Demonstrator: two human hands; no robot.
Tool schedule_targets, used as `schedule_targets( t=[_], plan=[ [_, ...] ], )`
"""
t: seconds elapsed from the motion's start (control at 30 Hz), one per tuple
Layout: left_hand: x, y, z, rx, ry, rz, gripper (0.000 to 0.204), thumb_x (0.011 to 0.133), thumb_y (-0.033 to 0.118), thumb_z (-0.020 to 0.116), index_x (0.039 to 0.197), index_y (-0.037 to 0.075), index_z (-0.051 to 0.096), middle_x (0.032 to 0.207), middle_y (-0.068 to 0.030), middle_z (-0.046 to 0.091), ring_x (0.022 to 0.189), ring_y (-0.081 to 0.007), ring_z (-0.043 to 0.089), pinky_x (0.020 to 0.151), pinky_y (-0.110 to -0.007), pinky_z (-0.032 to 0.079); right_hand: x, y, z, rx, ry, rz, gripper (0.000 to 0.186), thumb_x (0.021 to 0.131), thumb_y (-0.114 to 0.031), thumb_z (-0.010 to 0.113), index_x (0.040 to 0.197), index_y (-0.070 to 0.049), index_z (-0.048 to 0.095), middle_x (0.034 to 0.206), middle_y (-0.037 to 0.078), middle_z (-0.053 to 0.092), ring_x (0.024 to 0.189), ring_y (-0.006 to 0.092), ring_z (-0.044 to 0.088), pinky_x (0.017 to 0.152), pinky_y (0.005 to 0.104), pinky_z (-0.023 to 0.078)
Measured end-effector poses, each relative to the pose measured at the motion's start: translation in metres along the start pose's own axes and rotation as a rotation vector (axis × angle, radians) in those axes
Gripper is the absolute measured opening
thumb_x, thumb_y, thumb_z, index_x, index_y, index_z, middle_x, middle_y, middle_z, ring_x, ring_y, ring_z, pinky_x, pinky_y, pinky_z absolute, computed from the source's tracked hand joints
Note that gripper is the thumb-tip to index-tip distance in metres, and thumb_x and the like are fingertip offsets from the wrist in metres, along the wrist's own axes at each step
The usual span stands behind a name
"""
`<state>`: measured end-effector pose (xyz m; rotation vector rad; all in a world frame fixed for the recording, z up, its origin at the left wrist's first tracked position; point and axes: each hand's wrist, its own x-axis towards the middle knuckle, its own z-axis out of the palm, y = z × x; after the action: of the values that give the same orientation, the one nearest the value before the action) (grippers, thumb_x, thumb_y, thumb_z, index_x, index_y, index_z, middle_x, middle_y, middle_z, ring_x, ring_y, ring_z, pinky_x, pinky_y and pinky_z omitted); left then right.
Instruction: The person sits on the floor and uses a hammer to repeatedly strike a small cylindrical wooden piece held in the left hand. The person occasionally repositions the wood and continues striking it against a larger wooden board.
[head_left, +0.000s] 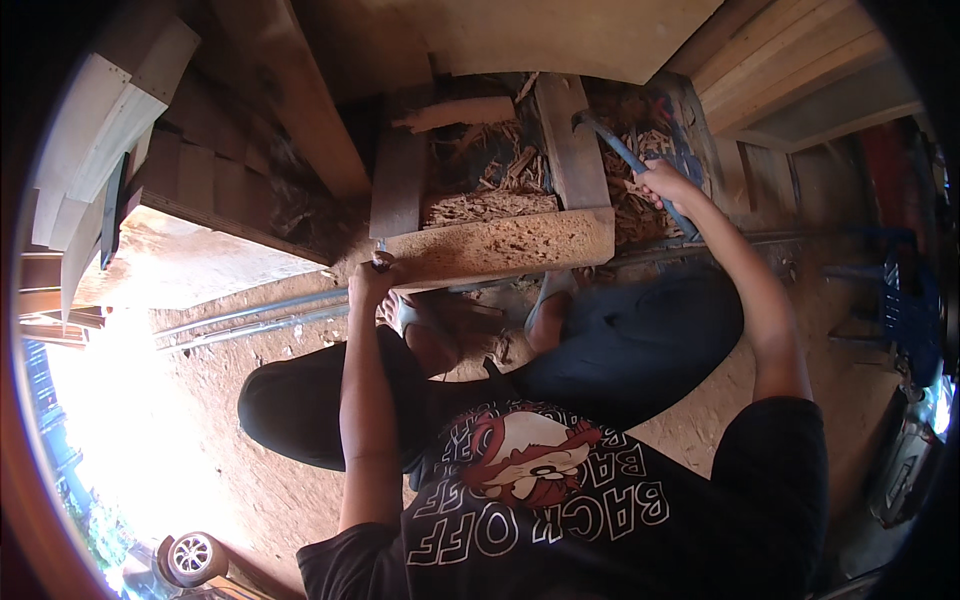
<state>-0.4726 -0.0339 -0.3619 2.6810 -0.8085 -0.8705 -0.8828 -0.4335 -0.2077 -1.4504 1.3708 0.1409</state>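
My right hand (662, 186) is closed round the blue handle of a hammer (618, 148), raised over the right side of the wood, its dark head pointing away to the left. At the left end of a thick, rough-faced wooden block (500, 243), my left hand (370, 284) is closed in a fist. A small pale tip (380, 245) shows just above its fingers, but what they grip is too small to make out. The block lies crosswise in front of my feet, against the near ends of two wooden planks (573, 150) (399, 185) that run away from me.
Wood chips (490, 208) lie between the planks. A large wooden sheet (520, 35) spans the far side, with stacked boards (800, 70) at the far right. Metal pipes (260, 318) run along the ground at left. A blue chair (905, 290) stands at right.
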Motion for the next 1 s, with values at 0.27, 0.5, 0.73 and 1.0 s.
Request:
schedule_targets(
  t=[0.27, 0.5, 0.73, 1.0],
  plan=[
    [-0.007, 0.002, -0.002, -0.142, -0.047, -0.017, 0.048, 0.075, 0.046, 0.077, 0.104, 0.008, 0.075, 0.099, -0.0243, 0.072, 0.099, -0.039, 0.07, 0.085, -0.048, 0.055, 0.008, 0.024, 0.019, 0.031, -0.151, 0.133, 0.018, 0.089, -0.01, 0.061, 0.099, -0.006, 0.047, 0.084, 0.006, 0.054, 0.069, 0.0158, 0.056, 0.059, 0.0344, 0.054],
    [-0.028, 0.004, -0.016, -0.123, 0.051, 0.022, 0.047, 0.075, 0.045, 0.079, 0.103, 0.008, 0.075, 0.095, -0.0235, 0.073, 0.097, -0.0383, 0.071, 0.083, -0.048, 0.055, 0.007, 0.044, 0.019, 0.111, -0.278, 0.31, 0.034, 0.094, -0.021, 0.065, 0.121, -0.014, 0.046, 0.108, 0.006, 0.056, 0.102, 0.0226, 0.063, 0.092, 0.0434, 0.052],
    [-0.035, 0.005, -0.023, -0.102, 0.047, 0.027, 0.047, 0.076, 0.046, 0.079, 0.102, 0.007, 0.075, 0.093, -0.0238, 0.073, 0.095, -0.0392, 0.071, 0.082, -0.047, 0.054, 0.018, 0.066, 0.018, 0.159, -0.299, 0.358, 0.086, 0.093, -0.03, 0.065, 0.16, -0.017, 0.012, 0.148, 0.019, 0.041, 0.134, 0.0383, 0.046, 0.114, 0.0567, 0.034],
    [-0.03, -0.006, -0.017, -0.196, 0.02, 0.033, 0.048, 0.075, 0.045, 0.081, 0.1, 0.004, 0.075, 0.091, -0.0231, 0.073, 0.092, -0.0387, 0.071, 0.078, -0.046, 0.055, 0.033, 0.09, 0.016, 0.201, -0.338, 0.373, 0.102, 0.09, -0.041, 0.069, 0.162, -0.02, -0.001, 0.16, 0.02, 0.028, 0.144, 0.0391, 0.034, 0.116, 0.0578, 0.028]
  ],
)
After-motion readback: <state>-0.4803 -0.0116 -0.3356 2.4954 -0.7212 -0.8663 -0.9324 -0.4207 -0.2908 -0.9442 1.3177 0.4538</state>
